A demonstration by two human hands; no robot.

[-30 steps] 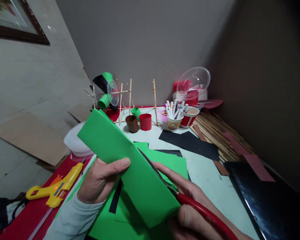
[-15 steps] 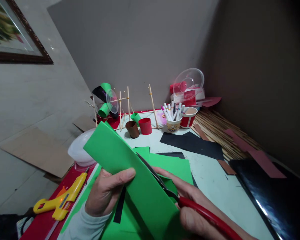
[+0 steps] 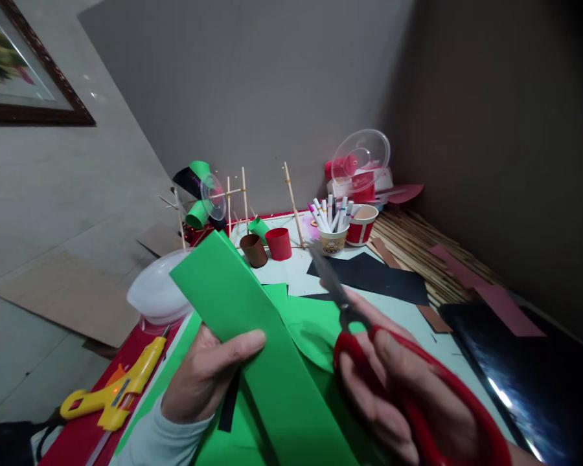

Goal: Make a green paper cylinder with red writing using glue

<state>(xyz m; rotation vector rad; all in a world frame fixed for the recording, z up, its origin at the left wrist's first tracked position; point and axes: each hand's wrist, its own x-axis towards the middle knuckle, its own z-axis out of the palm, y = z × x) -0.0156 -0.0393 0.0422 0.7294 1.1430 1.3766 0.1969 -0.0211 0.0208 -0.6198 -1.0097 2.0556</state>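
Note:
My left hand (image 3: 206, 375) is closed on a long green paper strip (image 3: 252, 323), thumb across its face, holding it slanted above the table. My right hand (image 3: 393, 395) has its fingers through the red handles of a pair of scissors (image 3: 369, 343). The scissors' blades point up and away, clear of the strip and blurred by motion. Under both hands lie more green paper sheets (image 3: 315, 317) and a thin black paper strip (image 3: 229, 408).
A yellow glue gun (image 3: 111, 395) lies at the left on red card. A white bowl (image 3: 155, 294), brown and red paper cups (image 3: 267, 246), a stick frame (image 3: 238, 200), a marker cup (image 3: 331, 230), black paper (image 3: 374, 275), bamboo sticks (image 3: 418, 249) and a black tray (image 3: 525, 382) surround the work spot.
The scissors have come out of the green strip and swung up to the right, blades now pointing away. My left hand still holds the strip in about the same place.

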